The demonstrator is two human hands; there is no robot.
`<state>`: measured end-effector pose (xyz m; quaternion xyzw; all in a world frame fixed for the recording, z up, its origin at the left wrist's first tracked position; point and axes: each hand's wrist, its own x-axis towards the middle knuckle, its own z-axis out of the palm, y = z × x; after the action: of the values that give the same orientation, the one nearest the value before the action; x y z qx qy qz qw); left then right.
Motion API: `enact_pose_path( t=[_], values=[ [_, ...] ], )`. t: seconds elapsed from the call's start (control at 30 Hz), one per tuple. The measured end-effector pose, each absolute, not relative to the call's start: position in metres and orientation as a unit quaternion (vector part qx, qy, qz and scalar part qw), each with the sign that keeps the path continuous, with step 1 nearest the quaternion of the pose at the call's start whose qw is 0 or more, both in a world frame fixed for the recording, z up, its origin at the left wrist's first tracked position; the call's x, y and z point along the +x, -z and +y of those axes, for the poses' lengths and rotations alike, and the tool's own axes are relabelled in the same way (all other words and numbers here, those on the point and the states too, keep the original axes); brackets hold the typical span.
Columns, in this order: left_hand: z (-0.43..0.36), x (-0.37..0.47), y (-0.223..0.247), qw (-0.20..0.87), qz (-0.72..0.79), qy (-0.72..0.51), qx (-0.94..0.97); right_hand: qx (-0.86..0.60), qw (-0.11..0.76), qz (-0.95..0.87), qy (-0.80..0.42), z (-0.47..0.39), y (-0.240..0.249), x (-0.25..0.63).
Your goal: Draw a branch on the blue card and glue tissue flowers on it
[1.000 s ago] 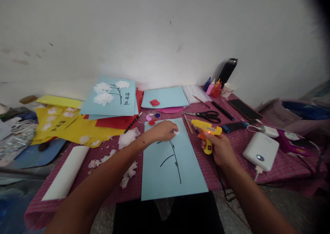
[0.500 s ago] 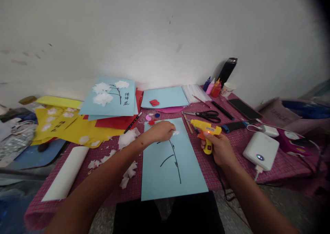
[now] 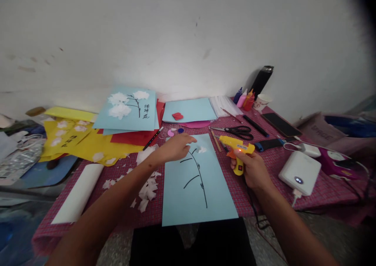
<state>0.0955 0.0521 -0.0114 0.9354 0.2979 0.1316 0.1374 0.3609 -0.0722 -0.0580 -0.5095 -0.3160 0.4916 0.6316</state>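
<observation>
My right hand (image 3: pixel 249 165) holds a yellow glue gun (image 3: pixel 237 146) by its handle, its nozzle pointing left over the right edge of the light blue sheet (image 3: pixel 176 203). Black branch lines are drawn on this sheet, and a small white paper piece (image 3: pixel 202 150) lies at the top of them. Just left of that piece, my left hand (image 3: pixel 178 146) hovers above the sheet with the index finger stretched out and nothing visible in it. White paper scraps (image 3: pixel 148 187) lie left of the sheet, partly behind my left forearm.
A finished blue card (image 3: pixel 129 121) with white flowers rests at the back left on yellow and red paper. Scissors (image 3: pixel 241 131), a black marker (image 3: pixel 255 126), paint bottles (image 3: pixel 242 98), a phone (image 3: pixel 281 124) and a white power bank (image 3: pixel 300 173) lie to the right.
My left hand has moved left off the small white paper piece, and its fingers have loosened. My right hand still holds the glue gun. The view has shifted slightly.
</observation>
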Motion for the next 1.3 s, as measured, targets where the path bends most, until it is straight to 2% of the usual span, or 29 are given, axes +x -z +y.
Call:
enact_pose_path(
  t=[0.13,0.3,0.47,0.63,0.73,0.83,1.03,1.3],
  values=[
    [0.039,0.037,-0.012,0.159,0.365,-0.127,0.909,-0.51,0.63,-0.306,-0.5,-0.071,0.062,0.363],
    [0.001,-0.015,-0.028,0.209,0.424,-0.056,0.88,-0.517,0.619,-0.316,-0.5,-0.071,0.064,0.364],
    [-0.022,-0.022,-0.018,0.233,0.368,-0.012,0.9,-0.525,0.613,-0.329,-0.489,-0.071,0.063,0.363],
    [-0.016,-0.018,0.003,0.2,0.344,-0.024,0.917,-0.519,0.623,-0.33,-0.483,-0.07,0.064,0.363],
    [-0.012,-0.017,0.004,0.217,0.36,-0.058,0.905,-0.518,0.624,-0.333,-0.482,-0.07,0.067,0.364],
    [-0.013,-0.018,-0.005,0.291,0.41,-0.108,0.858,-0.522,0.619,-0.333,-0.483,-0.07,0.069,0.366],
    [-0.02,-0.02,-0.01,0.523,0.48,-0.219,0.669,-0.532,0.597,-0.337,-0.497,-0.071,0.069,0.369],
    [-0.02,-0.015,0.004,0.67,0.437,-0.295,0.523,-0.515,0.598,-0.355,-0.501,-0.072,0.063,0.364]
  ],
)
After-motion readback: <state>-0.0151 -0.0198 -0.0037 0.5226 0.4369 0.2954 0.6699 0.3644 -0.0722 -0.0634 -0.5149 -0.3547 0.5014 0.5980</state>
